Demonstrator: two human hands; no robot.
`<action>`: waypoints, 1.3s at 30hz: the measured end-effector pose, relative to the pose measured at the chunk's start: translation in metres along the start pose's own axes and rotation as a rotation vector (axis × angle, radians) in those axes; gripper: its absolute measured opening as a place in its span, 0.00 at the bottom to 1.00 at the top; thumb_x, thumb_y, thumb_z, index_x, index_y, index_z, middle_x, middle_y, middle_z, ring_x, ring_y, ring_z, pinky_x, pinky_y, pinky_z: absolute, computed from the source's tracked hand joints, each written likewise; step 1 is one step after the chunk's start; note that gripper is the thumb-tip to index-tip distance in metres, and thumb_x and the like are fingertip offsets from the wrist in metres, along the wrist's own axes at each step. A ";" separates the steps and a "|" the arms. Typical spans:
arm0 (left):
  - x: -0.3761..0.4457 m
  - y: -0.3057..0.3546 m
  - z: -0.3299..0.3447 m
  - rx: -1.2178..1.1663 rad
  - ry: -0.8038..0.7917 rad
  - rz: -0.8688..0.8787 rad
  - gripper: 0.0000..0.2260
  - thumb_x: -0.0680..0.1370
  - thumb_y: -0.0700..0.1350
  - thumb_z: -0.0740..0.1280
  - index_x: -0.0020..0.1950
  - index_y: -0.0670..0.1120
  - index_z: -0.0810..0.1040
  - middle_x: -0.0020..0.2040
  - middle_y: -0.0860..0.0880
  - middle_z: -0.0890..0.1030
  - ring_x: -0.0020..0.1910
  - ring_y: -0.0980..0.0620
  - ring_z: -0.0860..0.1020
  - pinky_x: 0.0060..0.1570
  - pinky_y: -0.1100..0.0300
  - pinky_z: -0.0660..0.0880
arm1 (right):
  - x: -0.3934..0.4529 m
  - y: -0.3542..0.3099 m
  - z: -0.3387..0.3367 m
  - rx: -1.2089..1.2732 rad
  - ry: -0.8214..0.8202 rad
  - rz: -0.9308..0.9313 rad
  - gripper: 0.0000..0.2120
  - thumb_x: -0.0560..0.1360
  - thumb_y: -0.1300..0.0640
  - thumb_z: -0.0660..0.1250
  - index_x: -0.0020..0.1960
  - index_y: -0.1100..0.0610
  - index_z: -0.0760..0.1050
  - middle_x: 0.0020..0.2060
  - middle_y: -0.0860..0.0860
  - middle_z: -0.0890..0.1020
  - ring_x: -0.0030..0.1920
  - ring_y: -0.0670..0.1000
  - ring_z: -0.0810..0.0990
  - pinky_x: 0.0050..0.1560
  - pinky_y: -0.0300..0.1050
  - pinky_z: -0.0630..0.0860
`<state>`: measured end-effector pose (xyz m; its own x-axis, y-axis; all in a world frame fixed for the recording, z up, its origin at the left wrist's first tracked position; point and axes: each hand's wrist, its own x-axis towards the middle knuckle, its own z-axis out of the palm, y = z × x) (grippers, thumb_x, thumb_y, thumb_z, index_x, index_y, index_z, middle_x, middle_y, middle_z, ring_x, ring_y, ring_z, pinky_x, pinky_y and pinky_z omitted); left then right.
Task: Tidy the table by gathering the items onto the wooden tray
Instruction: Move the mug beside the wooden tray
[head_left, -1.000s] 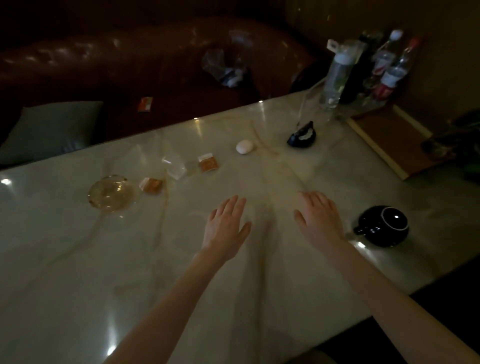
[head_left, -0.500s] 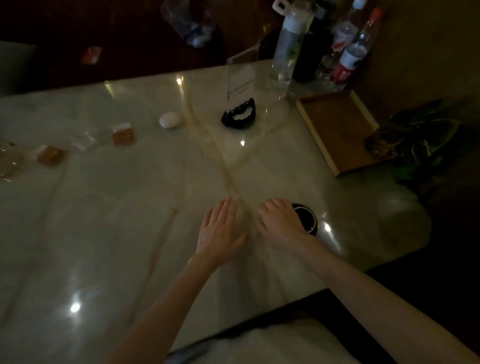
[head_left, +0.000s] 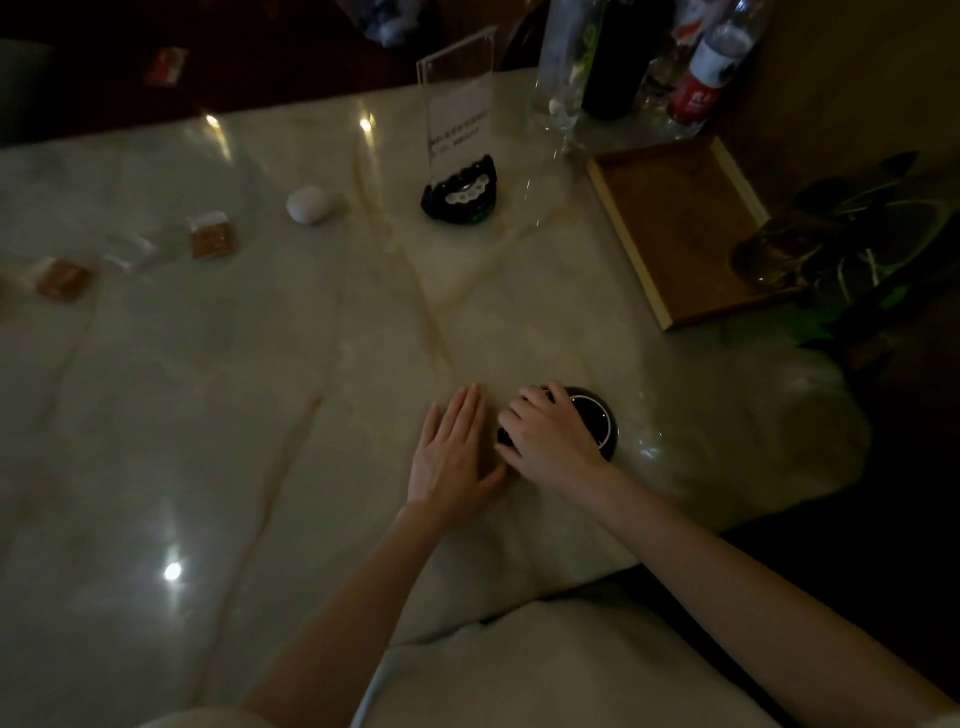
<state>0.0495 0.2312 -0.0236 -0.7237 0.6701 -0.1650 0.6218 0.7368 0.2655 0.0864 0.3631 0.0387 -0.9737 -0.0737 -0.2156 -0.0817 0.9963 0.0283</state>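
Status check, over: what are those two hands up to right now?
Right hand curled over black pot. Left hand flat on table. Wooden tray empty, path clear.

A dim lounge: marble table (head_left: 260, 415), acrylic sign stand (head_left: 457, 98), bottles (head_left: 701, 78).

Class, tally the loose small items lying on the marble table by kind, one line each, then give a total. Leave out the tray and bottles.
Orange-brown packets: 2
Clear wrapper: 1
White egg-shaped item: 1
Black beaded bracelet: 1
Black pot: 1
Total: 6
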 end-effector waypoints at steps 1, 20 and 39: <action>0.000 0.000 0.001 0.006 0.000 -0.007 0.35 0.72 0.62 0.50 0.72 0.42 0.57 0.74 0.45 0.59 0.73 0.48 0.56 0.69 0.50 0.46 | -0.001 0.000 -0.001 0.000 0.005 -0.004 0.13 0.60 0.44 0.75 0.35 0.53 0.78 0.33 0.48 0.83 0.42 0.51 0.81 0.48 0.46 0.77; 0.002 -0.002 0.006 -0.002 0.049 0.003 0.36 0.71 0.64 0.54 0.71 0.41 0.60 0.73 0.45 0.63 0.72 0.47 0.60 0.68 0.53 0.47 | -0.004 0.045 -0.039 0.159 -0.019 0.037 0.14 0.76 0.47 0.60 0.51 0.57 0.75 0.49 0.53 0.81 0.55 0.53 0.72 0.58 0.50 0.65; 0.000 -0.002 0.010 0.018 0.099 0.000 0.38 0.71 0.66 0.47 0.74 0.44 0.52 0.75 0.48 0.55 0.72 0.53 0.46 0.68 0.56 0.39 | -0.058 0.102 -0.029 1.478 0.154 0.694 0.11 0.78 0.55 0.59 0.38 0.55 0.72 0.39 0.51 0.76 0.46 0.49 0.77 0.55 0.49 0.77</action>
<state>0.0508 0.2306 -0.0342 -0.7493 0.6585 -0.0703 0.6262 0.7391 0.2483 0.1286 0.4678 0.0827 -0.7532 0.4658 -0.4644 0.5281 0.0073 -0.8491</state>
